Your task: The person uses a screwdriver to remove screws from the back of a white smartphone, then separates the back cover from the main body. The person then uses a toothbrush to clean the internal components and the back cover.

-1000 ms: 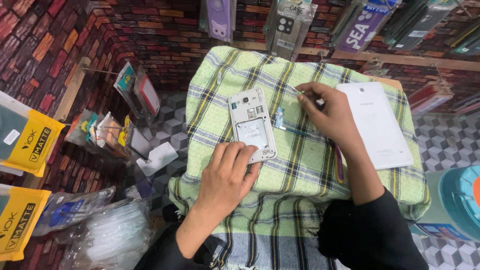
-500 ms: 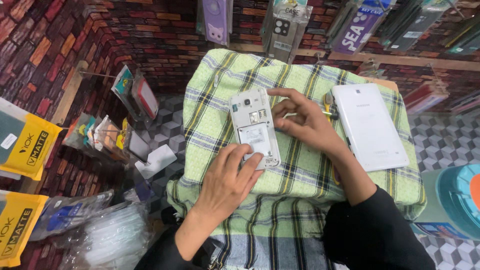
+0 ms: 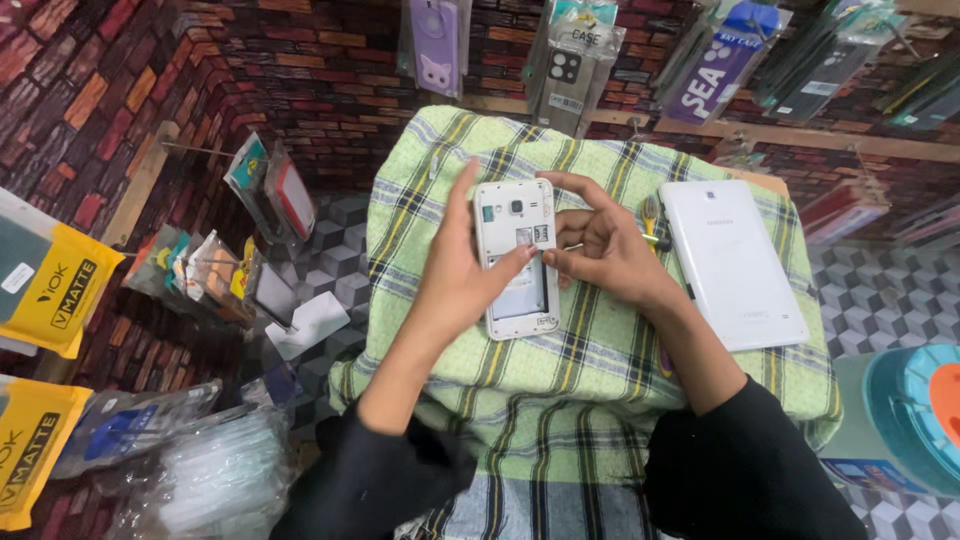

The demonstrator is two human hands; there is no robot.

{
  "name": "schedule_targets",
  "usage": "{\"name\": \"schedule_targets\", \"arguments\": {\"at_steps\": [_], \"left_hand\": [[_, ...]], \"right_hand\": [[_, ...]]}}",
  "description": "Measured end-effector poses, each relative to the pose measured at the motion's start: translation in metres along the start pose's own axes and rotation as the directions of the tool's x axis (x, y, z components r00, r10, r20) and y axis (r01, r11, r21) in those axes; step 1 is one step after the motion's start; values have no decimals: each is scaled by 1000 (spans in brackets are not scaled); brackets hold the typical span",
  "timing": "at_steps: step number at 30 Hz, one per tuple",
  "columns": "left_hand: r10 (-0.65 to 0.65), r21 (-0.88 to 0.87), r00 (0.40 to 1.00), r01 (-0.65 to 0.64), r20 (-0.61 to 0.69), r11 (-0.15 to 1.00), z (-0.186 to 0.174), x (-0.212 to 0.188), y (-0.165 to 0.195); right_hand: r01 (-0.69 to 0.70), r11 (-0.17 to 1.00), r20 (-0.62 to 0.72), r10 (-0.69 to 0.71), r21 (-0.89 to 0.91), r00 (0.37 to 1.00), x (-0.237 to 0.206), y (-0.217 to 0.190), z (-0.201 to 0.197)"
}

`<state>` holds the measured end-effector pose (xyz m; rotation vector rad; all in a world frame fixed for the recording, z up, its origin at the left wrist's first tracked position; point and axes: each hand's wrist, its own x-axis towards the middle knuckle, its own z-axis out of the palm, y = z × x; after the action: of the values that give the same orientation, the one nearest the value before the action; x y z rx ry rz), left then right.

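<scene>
A white phone (image 3: 512,212) with its back cover off lies on a green plaid cloth (image 3: 600,370), its battery bay bare. My left hand (image 3: 455,280) grips the phone's left edge, thumb pressed into the bay and forefinger raised. My right hand (image 3: 605,255) curls against the phone's right side, with one finger over its top corner. A thin metal tool (image 3: 652,240) pokes out between its fingers. A white tablet (image 3: 735,265) lies face down just right of that hand.
Packaged phone cases hang on the brick wall behind (image 3: 575,60) and on racks at the left (image 3: 265,190). Yellow packets (image 3: 45,285) and clear bags (image 3: 215,480) sit at lower left. A teal round container (image 3: 915,415) stands at the right.
My right hand came left from beside the tablet to the phone's right edge. My left hand slid up from the phone's lower end, and the phone now sits between both hands.
</scene>
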<state>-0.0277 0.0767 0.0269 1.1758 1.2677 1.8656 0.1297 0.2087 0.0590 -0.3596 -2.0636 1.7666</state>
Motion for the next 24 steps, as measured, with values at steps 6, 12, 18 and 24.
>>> {"name": "schedule_targets", "arguments": {"at_steps": [6,12,18,24], "left_hand": [[14,-95,997,-8,69,995,6,17,-31],[-142,-101,979,157,143,982,-13,8,-25],[-185,-110,979,193,83,975,-5,17,-27],[-255,-137,967,251,-7,958,0,32,-33]], "right_hand": [[79,984,-77,-92,-159,993,0,5,6],[19,974,-57,-33,-226,998,1,3,18],[-2,975,-61,-12,-223,998,3,3,15],[-14,971,-91,-7,-237,996,8,11,10]]}}
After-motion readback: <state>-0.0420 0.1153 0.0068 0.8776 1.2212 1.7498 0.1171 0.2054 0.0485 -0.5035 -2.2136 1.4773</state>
